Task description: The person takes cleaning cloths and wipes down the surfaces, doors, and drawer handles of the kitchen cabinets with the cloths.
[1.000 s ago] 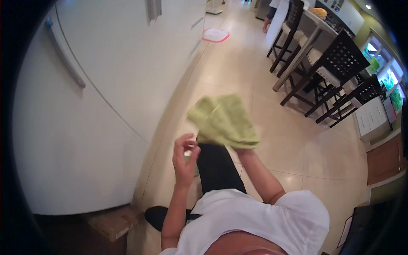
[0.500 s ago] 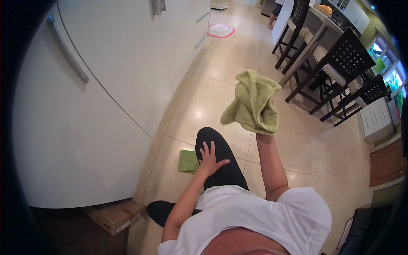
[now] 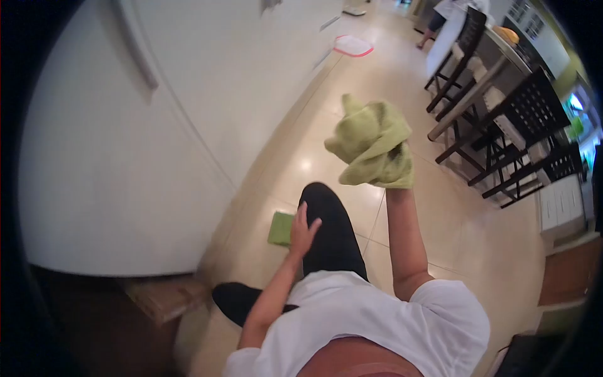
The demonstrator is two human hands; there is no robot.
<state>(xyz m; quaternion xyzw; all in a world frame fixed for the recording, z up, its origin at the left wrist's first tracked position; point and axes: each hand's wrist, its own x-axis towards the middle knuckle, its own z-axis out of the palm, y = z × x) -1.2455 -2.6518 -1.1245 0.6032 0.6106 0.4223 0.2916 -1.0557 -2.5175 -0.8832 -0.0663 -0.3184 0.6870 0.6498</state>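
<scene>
A crumpled green cloth (image 3: pixel 374 141) hangs over my right hand in front of me, hiding its fingers; only the wrist and forearm show below it. The cloth is held up above the floor, with a dark spot on its right side. My left hand (image 3: pixel 303 237) lies against the side of my raised knee in black trousers (image 3: pixel 330 220), fingers stretched and thumb apart, holding nothing. Just left of that hand, a folded green cloth (image 3: pixel 281 227) lies on the tiled floor, partly hidden by the hand and knee.
Tall white cabinet doors (image 3: pixel 125 163) with metal handles stand on the left. A cardboard box (image 3: pixel 166 298) sits low beside them. Dark high chairs (image 3: pixel 527 107) stand by a counter at right. A pink-edged white mat (image 3: pixel 353 46) lies farther off, and a person (image 3: pixel 433 22) stands beyond.
The cloth on my right hand has turned and bunched differently, moving slightly up. My left hand has shifted from the top of the knee to its side. The view has turned slightly left.
</scene>
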